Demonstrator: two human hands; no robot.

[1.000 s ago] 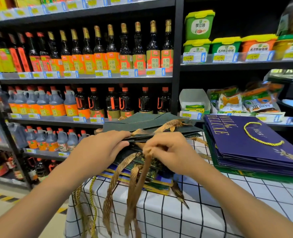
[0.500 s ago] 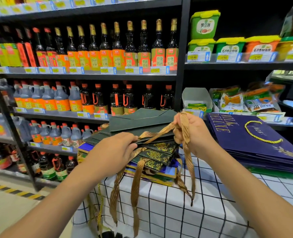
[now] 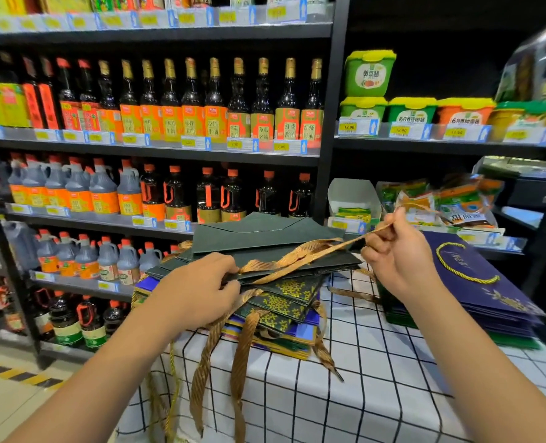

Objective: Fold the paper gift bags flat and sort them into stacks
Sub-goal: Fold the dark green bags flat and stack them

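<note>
A grocery shop: shelves [image 3: 156, 153] of sauce bottles [image 3: 214, 100] with yellow price tags [image 3: 348, 126] along their edges

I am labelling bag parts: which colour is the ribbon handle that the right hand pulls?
Gold; the ribbon handle shows best in the head view, pinched by the right hand.

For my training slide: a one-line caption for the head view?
Left hand pins the green gift bag while the right hand pulls its gold ribbon handle taut.

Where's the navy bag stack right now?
The navy bag stack lies on the checked tablecloth, right of the right hand in the head view.
</note>
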